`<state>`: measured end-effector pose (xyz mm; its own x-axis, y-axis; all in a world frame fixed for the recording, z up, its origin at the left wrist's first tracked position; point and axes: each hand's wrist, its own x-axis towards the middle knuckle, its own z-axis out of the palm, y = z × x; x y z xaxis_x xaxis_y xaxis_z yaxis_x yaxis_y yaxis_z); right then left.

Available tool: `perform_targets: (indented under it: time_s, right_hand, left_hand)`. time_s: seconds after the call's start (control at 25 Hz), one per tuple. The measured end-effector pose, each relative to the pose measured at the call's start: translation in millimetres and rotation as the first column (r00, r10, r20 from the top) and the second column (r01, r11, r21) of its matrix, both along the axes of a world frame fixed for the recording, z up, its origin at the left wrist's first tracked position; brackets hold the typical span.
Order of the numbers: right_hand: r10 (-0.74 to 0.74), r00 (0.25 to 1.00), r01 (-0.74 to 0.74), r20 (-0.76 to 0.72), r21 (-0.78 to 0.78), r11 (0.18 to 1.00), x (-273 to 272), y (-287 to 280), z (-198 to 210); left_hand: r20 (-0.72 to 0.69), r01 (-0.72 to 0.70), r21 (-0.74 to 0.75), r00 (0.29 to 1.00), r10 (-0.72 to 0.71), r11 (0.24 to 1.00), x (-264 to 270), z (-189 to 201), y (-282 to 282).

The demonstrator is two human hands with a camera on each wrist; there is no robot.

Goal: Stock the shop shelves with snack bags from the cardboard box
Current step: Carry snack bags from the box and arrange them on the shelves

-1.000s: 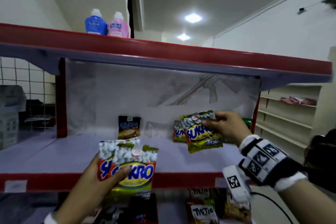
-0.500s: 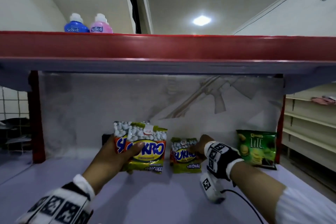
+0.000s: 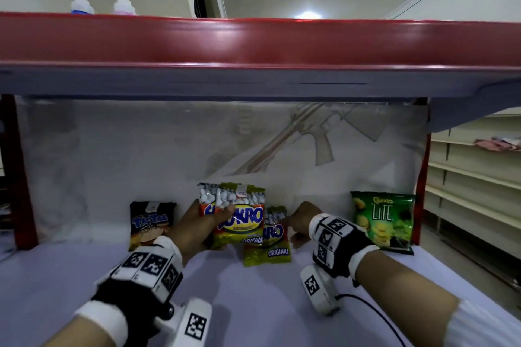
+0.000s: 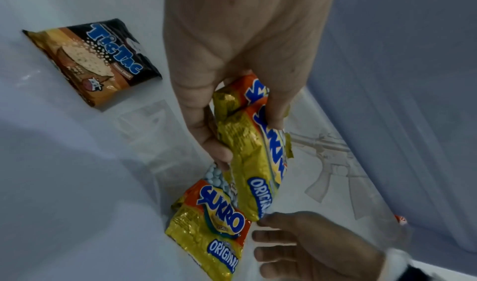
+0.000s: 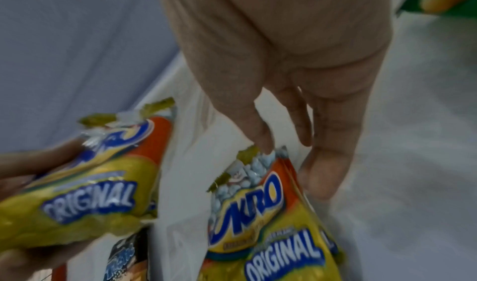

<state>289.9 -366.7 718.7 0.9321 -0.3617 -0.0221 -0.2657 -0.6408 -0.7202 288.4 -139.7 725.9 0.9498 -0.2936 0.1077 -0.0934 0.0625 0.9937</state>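
Since half a second ago, in the head view, the left hand (image 3: 194,229) has carried its two Sukro bags (image 3: 239,214) deeper over the shelf (image 3: 253,304), overlapping the standing Sukro bag (image 3: 270,236); a Tic Tac bag (image 3: 150,224) now shows. Left wrist view: thumb and fingers clamp both bags. Right wrist view: the right hand (image 5: 296,81) pinches the standing bag's top edge.

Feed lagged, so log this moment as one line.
left hand: holds two Sukro bags | right hand: fingers at top of shelved Sukro bag | Tic Tac bag, Lite bag: on shelf
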Motion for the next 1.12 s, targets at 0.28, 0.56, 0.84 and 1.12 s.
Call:
perform_targets:
  time_s: [0.28, 0.56, 0.84, 1.12]
  right_hand:
    - [0.323, 0.905, -0.393, 0.277, 0.254, 0.884, -48.4, 5.9, 33.0]
    - [0.304, 0.942, -0.327, 0.145, 0.18, 0.928, -50.8, -15.4, 13.5]
    - [0.327, 0.945, -0.318, 0.001, 0.224, 0.921, -37.8, -9.5, -3.7]
    - [0.262, 0.953, -0.254, -0.152, 0.067, 0.965, -24.0, 3.5, -3.0]
  left_hand:
    - [-0.024, 0.125, 0.128, 0.992, -0.123, 0.984, -5.8, 6.3, -27.4]
    - [-0.108, 0.146, 0.514, 0.989, -0.106, 0.845, 0.5, 0.0, -51.7]
    - [-0.04, 0.055, 0.74, 0.998, -0.039, 0.67, 22.2, -4.8, -51.5]
    - [-0.168, 0.099, 0.594, 0.986, 0.003, 0.798, 24.1, -11.8, -35.6]
